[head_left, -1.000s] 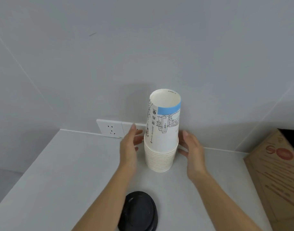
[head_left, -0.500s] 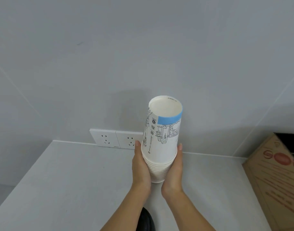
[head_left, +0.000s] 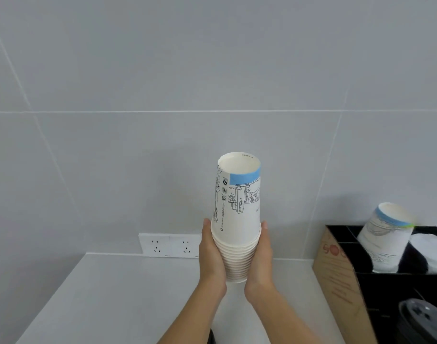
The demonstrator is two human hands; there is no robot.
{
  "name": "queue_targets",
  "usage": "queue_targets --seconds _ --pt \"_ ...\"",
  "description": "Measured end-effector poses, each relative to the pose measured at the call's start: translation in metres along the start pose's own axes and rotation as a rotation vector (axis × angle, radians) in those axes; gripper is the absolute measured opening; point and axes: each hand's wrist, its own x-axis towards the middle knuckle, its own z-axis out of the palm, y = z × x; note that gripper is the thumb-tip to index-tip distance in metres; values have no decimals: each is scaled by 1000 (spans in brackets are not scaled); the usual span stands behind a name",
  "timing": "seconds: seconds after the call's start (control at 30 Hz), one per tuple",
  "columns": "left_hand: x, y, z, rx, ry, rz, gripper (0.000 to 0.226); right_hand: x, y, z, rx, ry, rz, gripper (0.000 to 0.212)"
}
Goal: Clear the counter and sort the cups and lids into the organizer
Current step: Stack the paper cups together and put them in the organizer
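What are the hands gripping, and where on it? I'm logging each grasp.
A stack of paper cups, upside down, clasped between left hand and right hand at its lower nested rims.

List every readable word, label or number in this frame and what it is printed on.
Stack of cups: small black print and symbols, too small to read.
Cardboard organizer side: red logo resembling "SO", cut off; lines below blurred.
Wall sockets: no text.
Nothing else legible.

Counter (head_left: 128,289) lies open leftward; organizer (head_left: 341,274) blocks the right.
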Motion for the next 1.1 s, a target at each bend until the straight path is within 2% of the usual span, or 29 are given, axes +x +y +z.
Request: queue_targets --seconds 0.37,0.5,0.67,0.87,0.97,1.1 --pt "-68 41 80 -9 -239 103 50 -68 -111 -12 -12 86 -225 46" --pt "-85 39 116 -28 -293 138 46 -66 -137 -33 8 115 -291 54" --pt "-90 27 171 -53 -311 144 47 -49 -177 -66 44 174 -324 55" --pt "-82 9 246 -52 -314 173 47 -22 -233 -116 18 112 -354 47" --pt "-73 3 277 -42 -327 182 44 -1 -253 -137 -6 118 -350 50" --pt "-55 -18 304 -16 -310 155 53 26 -263 -162 2 133 -316 53"
